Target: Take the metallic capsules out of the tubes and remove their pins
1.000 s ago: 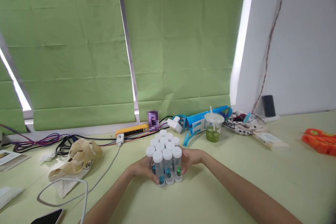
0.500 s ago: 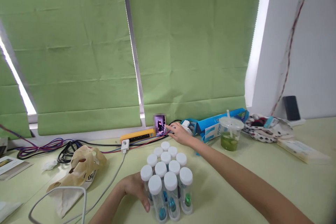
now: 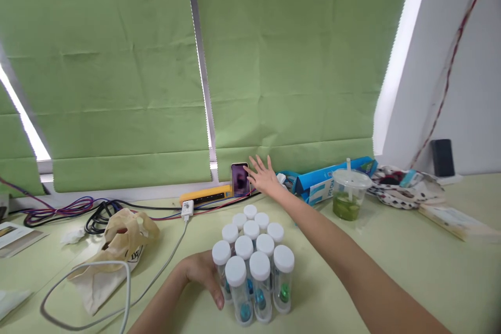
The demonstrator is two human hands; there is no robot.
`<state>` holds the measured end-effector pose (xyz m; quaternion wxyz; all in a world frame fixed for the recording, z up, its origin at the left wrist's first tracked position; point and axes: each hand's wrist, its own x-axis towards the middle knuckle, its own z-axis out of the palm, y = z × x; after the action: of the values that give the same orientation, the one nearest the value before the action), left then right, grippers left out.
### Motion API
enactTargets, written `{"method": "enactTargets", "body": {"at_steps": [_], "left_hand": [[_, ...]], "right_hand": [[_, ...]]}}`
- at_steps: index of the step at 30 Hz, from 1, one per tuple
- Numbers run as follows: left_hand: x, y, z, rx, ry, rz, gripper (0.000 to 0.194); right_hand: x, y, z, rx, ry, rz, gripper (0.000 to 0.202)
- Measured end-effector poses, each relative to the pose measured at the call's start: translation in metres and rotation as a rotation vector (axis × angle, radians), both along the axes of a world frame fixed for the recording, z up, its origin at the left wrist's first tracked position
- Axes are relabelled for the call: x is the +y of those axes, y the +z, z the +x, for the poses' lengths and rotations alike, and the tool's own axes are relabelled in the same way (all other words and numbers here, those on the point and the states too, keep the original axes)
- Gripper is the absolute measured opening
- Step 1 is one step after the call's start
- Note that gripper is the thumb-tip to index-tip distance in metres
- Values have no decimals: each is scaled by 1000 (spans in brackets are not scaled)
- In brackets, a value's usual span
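Several clear tubes with white caps stand upright in a cluster on the pale green table; blue and green pieces show inside the front ones. My left hand rests against the left side of the cluster, thumb apart in front and the other fingers partly hidden behind the tubes. Behind the tubes, my right hand is raised with fingers spread, beside a phone that leans upright at the back. Nothing is in the right hand, and one fingertip is at the phone's edge.
Behind lies a yellow power strip with cables. A cloth bag and a white cable lie left. A drink cup, blue box, patterned pouch and dark phone are right.
My right hand has opened from a pointing pose at the phone to spread fingers, rising slightly. The phone's picture has become darker. The view has shifted a little; my left hand remains at the tubes.
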<state>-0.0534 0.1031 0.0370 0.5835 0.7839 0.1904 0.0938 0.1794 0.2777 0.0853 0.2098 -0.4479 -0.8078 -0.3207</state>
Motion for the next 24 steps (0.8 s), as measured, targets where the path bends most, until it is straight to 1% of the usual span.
{"method": "enactTargets", "body": {"at_steps": [3,6,12,18,24], "left_hand": [[-1,-3,-1,-23,27,-9,99],[-1,-7,-2,-38,27,-8,98],[0,-8,-1,-36,-1,-36,101],[0,-7,-2,-41,1,-28,106],[0,-7,-3,-28,12,-16,104]], "right_hand": [[-8,0,5,-65,31,-31,42],[-14,-6,11,-108,47,-59,40],[-14,-15,19,-114,76,-57,38],[-14,-16,12,-137,74,-70,36],[-13,-20,4,-152,74,-82,36]]}}
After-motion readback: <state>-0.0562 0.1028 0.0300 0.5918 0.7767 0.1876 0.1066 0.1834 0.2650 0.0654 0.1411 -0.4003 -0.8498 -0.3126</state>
